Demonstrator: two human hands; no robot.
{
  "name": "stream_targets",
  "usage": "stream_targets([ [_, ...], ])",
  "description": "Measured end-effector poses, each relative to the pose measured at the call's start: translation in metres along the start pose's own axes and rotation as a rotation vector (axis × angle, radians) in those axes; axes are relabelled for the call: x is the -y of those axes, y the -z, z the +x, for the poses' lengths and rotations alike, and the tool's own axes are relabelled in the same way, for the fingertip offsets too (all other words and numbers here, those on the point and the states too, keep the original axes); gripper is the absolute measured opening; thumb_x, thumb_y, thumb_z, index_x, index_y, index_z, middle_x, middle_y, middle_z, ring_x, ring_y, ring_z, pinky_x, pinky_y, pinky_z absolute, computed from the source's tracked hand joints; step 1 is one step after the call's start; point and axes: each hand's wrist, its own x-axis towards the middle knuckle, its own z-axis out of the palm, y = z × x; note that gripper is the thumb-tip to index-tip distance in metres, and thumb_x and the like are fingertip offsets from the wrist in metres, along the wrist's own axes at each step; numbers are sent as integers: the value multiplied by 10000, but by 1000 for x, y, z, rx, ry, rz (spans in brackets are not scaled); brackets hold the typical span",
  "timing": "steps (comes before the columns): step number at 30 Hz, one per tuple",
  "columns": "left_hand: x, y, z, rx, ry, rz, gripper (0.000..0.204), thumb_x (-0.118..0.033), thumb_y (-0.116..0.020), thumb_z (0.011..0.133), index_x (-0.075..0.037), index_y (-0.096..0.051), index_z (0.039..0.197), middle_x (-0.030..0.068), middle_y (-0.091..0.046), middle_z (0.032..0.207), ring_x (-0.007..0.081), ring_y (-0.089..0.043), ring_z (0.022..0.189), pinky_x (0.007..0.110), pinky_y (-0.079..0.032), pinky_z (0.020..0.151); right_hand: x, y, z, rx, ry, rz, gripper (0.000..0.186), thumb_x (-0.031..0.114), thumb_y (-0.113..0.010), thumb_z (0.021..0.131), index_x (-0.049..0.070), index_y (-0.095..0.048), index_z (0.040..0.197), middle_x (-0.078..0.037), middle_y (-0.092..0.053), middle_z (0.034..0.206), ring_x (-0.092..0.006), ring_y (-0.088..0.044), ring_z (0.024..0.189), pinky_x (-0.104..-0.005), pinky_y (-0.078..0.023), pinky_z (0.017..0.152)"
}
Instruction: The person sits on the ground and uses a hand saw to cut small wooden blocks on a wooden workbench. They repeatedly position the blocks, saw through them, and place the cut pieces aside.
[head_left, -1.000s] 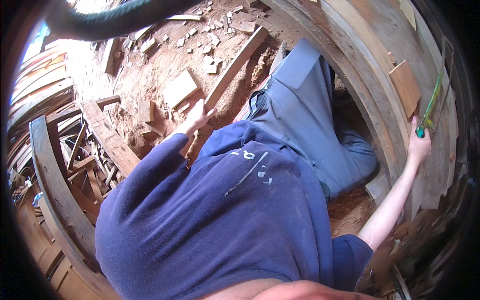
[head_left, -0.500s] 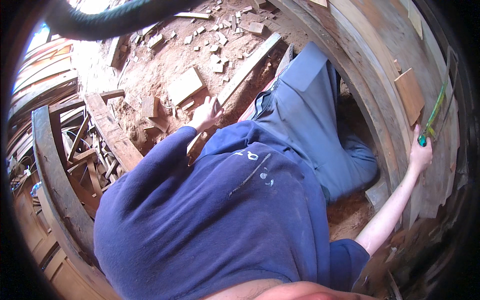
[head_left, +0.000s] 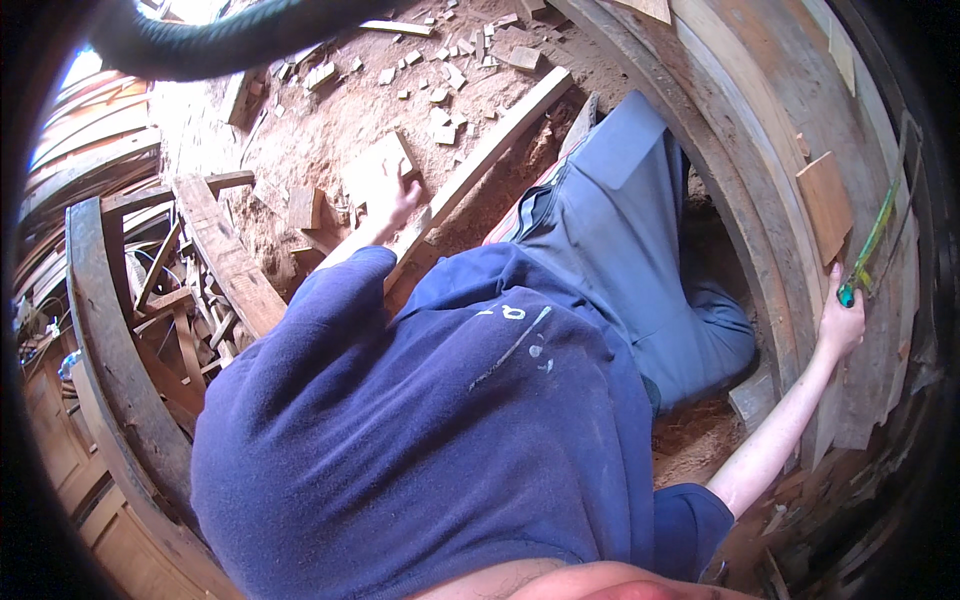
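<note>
My left hand is empty, its fingers spread, over the near side of a pale square wooden block on the dirt. Whether the fingers touch the block I cannot tell. Just right of that hand, a long wooden batten slants down toward my body, its near end hidden by my sweater. Far to the right, my right hand is closed around a green-handled tool. A thin yellow-green strip extends from it along the stacked boards. Above this hand a short reddish-brown board leans on the boards.
Curved-looking long boards line the right side. Small wood offcuts litter the dirt ahead. At left stand a thick timber beam, a wooden frame and scrap wood. A dark hose-like band crosses the top.
My left hand has moved left and away from the batten's edge toward the pale block, and its fingers have spread. The right hand stays in place with the green-handled tool.
</note>
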Motion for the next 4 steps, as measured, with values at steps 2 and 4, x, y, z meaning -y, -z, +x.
stream_targets([
  [2,22,6,19,-3,29,136,763,-446,-688,912,-151,-381,1546,230,-403,1532,443,-345,1447,598,-276,1194,-2,-2,1,-19,8,4,936,863,-597,803,66,-716,1279,-217,-725,1213,-421,-672,1159,-519,-501,1017],
  [4,43,12,37,168,-22,60,851,-441,-741,875,-190,-341,1583,182,-355,1594,431,-263,1504,629,-219,1214,-5,-10,3,-86,29,-3,916,862,-597,803,73,-727,1251,-219,-732,1184,-431,-677,1133,-525,-508,995],
])
